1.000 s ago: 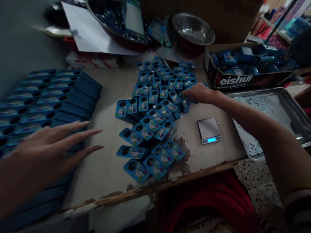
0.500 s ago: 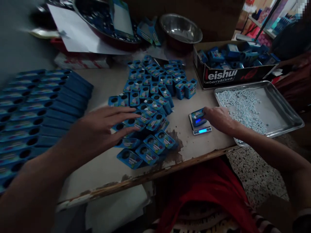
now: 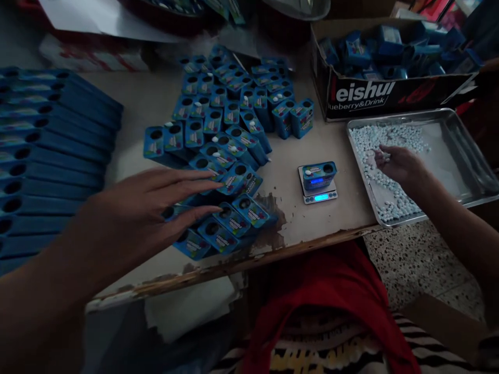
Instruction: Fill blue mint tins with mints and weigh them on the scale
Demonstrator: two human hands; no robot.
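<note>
My left hand [image 3: 156,200] stretches over the near rows of small blue boxes [image 3: 220,234], fingers extended and holding nothing; whether the fingertips touch a box I cannot tell. One blue box [image 3: 319,174], with a round dark opening on top and a white tablet lying on it, sits by itself on a small digital scale [image 3: 320,198] whose display glows blue. Over the metal tray [image 3: 460,156], my right hand [image 3: 401,166] has its fingers curled around a few pale tablets. Loose white and light-blue tablets [image 3: 397,210] cover the tray's left part.
Long rows of blue boxes [image 3: 58,156] line the left side. A black carton [image 3: 390,98] full of more blue boxes stands behind the tray. Metal bowls [image 3: 296,10] are at the back. The worn wooden table edge [image 3: 234,268] runs along the front.
My right hand has let go of the box on the scale and moved right to the tray, where it now holds tablets. The view has tilted down; my left hand stays over the boxes.
</note>
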